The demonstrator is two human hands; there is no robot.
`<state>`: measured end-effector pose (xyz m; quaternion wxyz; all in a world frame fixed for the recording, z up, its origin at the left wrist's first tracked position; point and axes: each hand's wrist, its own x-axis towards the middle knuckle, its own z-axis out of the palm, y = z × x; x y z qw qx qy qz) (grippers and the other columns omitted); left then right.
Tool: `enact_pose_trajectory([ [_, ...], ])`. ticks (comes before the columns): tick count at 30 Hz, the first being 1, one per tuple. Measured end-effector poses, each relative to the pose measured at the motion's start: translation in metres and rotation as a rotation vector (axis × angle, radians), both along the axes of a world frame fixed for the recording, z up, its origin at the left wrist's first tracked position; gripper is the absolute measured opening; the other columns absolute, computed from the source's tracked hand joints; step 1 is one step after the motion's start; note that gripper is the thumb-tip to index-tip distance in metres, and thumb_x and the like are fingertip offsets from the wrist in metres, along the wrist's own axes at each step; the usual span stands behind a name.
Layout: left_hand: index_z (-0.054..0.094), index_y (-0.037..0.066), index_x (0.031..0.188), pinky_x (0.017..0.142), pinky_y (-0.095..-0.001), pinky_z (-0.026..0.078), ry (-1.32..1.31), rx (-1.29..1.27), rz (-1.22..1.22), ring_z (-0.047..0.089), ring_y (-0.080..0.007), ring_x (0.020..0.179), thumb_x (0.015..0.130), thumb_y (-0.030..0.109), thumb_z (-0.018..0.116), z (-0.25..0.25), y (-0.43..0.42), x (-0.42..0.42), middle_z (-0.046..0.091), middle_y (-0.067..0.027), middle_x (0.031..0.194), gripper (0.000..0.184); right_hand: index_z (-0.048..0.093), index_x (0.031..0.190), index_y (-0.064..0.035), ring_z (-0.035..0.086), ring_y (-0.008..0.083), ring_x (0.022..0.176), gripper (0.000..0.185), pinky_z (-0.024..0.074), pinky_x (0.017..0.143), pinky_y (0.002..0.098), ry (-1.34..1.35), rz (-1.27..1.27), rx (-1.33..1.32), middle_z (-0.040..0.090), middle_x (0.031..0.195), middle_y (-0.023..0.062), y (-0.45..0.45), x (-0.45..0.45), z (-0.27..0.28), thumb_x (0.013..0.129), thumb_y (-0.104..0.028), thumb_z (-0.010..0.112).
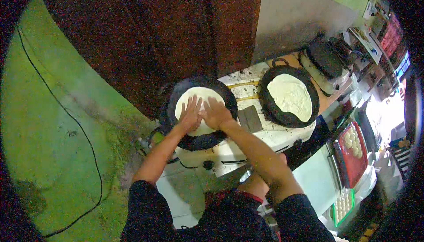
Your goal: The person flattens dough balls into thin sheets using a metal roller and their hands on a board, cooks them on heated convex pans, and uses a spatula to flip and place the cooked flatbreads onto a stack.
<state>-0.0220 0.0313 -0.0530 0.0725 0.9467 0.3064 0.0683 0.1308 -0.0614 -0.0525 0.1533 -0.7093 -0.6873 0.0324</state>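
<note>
A round, pale flatbread (182, 106) lies in the left black pan (198, 144) on a white two-burner stove (276, 137). My left hand (191, 116) rests flat on the dough, fingers stretched out and apart. Beside it, thumbs close together, my right hand (215, 113) also lies spread on the same dough. Both palms cover part of its middle. A second flatbread (289, 97), thin and uneven at its edge, sits in the right black pan (269, 111), with neither hand near it.
Right of the stove, a red tray (353, 169) carries several dough balls (352, 141). A green-rimmed tray (336, 220) holds more balls in rows. A pale work surface (313, 171) lies between. Further back stands a dark round griddle (325, 58). A brown door (176, 30) rises behind the stove.
</note>
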Motion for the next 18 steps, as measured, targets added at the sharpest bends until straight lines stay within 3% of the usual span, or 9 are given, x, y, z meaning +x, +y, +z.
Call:
enact_pose_trajectory([
  [3,0.026,0.005,0.156,0.119,-0.0610,0.014,-0.051,0.092,-0.013,0.013,-0.0469,0.150,0.100,0.038,0.049,0.019,-0.007,0.003,0.014,-0.0218,0.164,0.068,0.049,0.141,-0.0014,0.036,0.0400,0.142,0.065,0.0291,0.115,0.0534,-0.078,0.120,0.057,0.039,0.152,0.0243,-0.040,0.006,0.015,0.101,-0.052,0.041],
  [5,0.026,0.005,0.156,0.119,-0.0607,0.014,-0.028,-0.008,0.050,0.013,-0.0474,0.149,0.101,0.040,0.048,0.024,-0.016,-0.005,0.014,-0.0232,0.163,0.068,0.051,0.139,-0.0019,0.035,0.0348,0.143,0.065,0.0272,0.117,0.0508,-0.108,0.192,0.028,0.040,0.152,0.0212,-0.056,0.005,0.024,0.099,-0.053,0.045],
  [7,0.026,0.003,0.155,0.120,-0.0595,0.014,0.069,-0.180,0.201,0.013,-0.0481,0.149,0.102,0.041,0.046,0.014,-0.021,-0.014,0.014,-0.0268,0.162,0.069,0.056,0.137,-0.0137,0.041,0.0296,0.139,0.054,0.0247,0.117,0.0514,-0.126,0.136,-0.071,0.047,0.147,0.0171,-0.081,-0.012,0.020,0.099,-0.051,0.044],
  [8,0.026,0.002,0.155,0.120,-0.0592,0.014,0.042,-0.119,0.234,0.013,-0.0480,0.149,0.102,0.041,0.046,0.012,-0.017,-0.021,0.014,-0.0275,0.162,0.069,0.058,0.136,-0.0202,0.043,0.0282,0.137,0.049,0.0242,0.117,0.0528,-0.214,0.084,-0.085,0.049,0.144,0.0149,-0.085,-0.021,0.018,0.100,-0.049,0.042],
  [11,0.026,-0.001,0.154,0.121,-0.0574,0.012,-0.077,0.059,0.261,0.011,-0.0473,0.150,0.102,0.041,0.045,0.026,-0.007,-0.027,0.013,-0.0283,0.162,0.070,0.061,0.133,-0.0332,0.052,0.0263,0.131,0.040,0.0229,0.116,0.0559,-0.158,0.288,-0.520,0.056,0.137,0.0121,-0.098,-0.028,0.104,0.102,-0.045,0.039],
  [14,0.026,-0.002,0.154,0.120,-0.0575,0.012,-0.171,0.165,0.105,0.011,-0.0476,0.150,0.102,0.041,0.044,0.018,-0.010,0.018,0.014,-0.0284,0.162,0.070,0.060,0.133,-0.0377,0.058,0.0244,0.125,0.038,0.0225,0.116,0.0566,-0.166,0.263,-0.423,0.063,0.130,0.0119,-0.113,-0.030,0.117,0.103,-0.042,0.037],
  [15,0.028,-0.002,0.153,0.120,-0.0575,0.014,-0.140,-0.019,0.076,0.015,-0.0464,0.149,0.103,0.040,0.045,0.032,-0.029,0.035,0.017,-0.0276,0.161,0.068,0.061,0.131,-0.0374,0.061,0.0256,0.123,0.037,0.0275,0.113,0.0587,-0.093,0.291,-0.351,0.065,0.128,0.0122,-0.122,-0.023,0.107,0.103,-0.043,0.038],
  [16,0.028,0.000,0.154,0.120,-0.0596,0.013,-0.066,-0.095,0.042,0.016,-0.0435,0.150,0.102,0.040,0.044,0.008,-0.034,0.051,0.017,-0.0252,0.162,0.067,0.062,0.131,-0.0351,0.060,0.0261,0.124,0.037,0.0287,0.112,0.0598,0.059,0.218,-0.328,0.063,0.131,0.0125,-0.141,-0.014,0.112,0.103,-0.043,0.039],
  [18,0.023,0.005,0.157,0.120,-0.0617,0.009,0.048,-0.130,-0.011,0.012,-0.0407,0.152,0.103,0.042,0.043,0.023,-0.070,0.072,0.013,-0.0210,0.165,0.069,0.062,0.131,-0.0306,0.058,0.0272,0.126,0.038,0.0310,0.111,0.0619,0.362,0.072,-0.283,0.059,0.138,0.0130,-0.195,0.015,0.123,0.103,-0.043,0.040],
])
